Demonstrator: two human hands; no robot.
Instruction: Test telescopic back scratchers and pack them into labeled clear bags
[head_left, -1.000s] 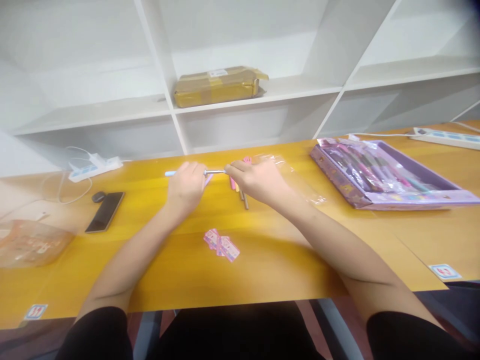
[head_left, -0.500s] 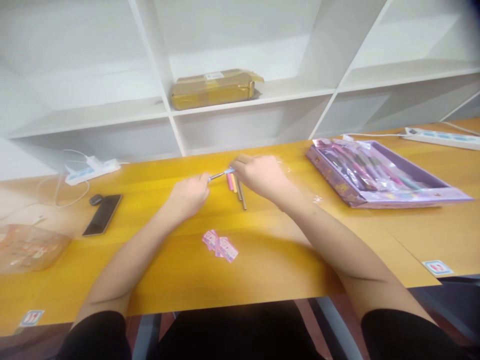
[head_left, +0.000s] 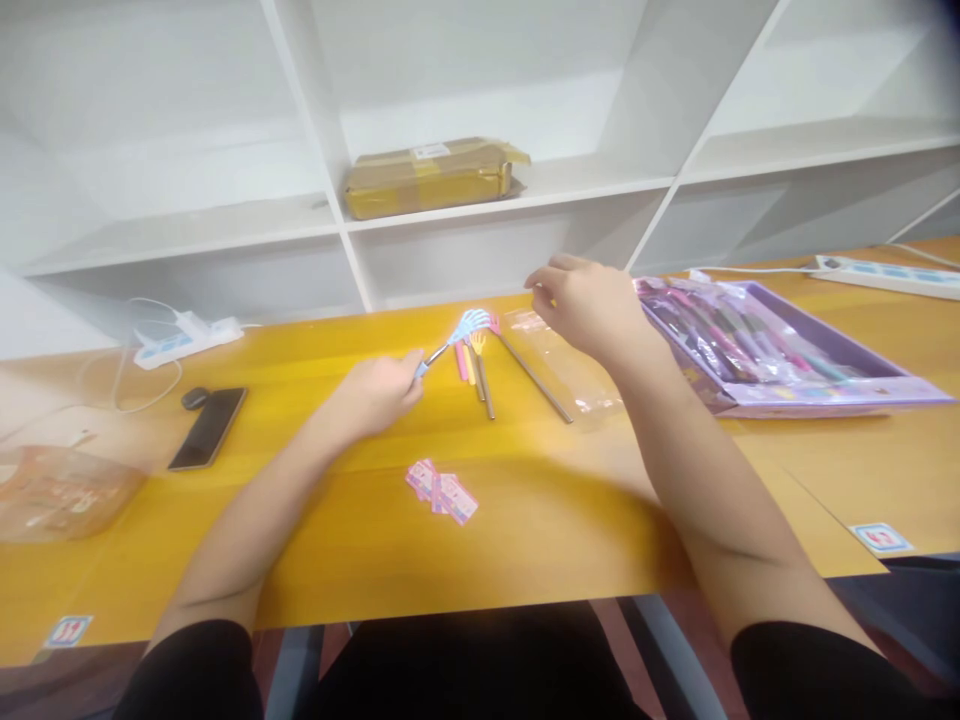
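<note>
A blue back scratcher (head_left: 471, 324) with a hand-shaped head and a metal shaft is gripped by its handle in my left hand (head_left: 384, 392), whose fingers are wrapped round it. The head points up and to the right. My right hand (head_left: 589, 305) hovers beyond it with loosely bent fingers apart and nothing visible in them. Beneath lie a yellow back scratcher (head_left: 481, 360) and a pink-headed back scratcher (head_left: 529, 370) with a long metal shaft. A loose pink handle (head_left: 461, 362) rests beside the yellow one. Clear plastic wrappers (head_left: 581, 375) lie under my right forearm.
Several pink cards (head_left: 442, 492) lie in front. At right stands a purple box (head_left: 799, 395) of wrapped items. A phone (head_left: 208, 430), a power strip (head_left: 187, 343) and an orange plastic bag (head_left: 64, 490) are at left. A taped carton (head_left: 427, 182) sits on the shelf.
My right hand has moved away from the blue back scratcher, to the right and upward. The blue head and the pink-headed back scratcher now show. My left hand has barely moved.
</note>
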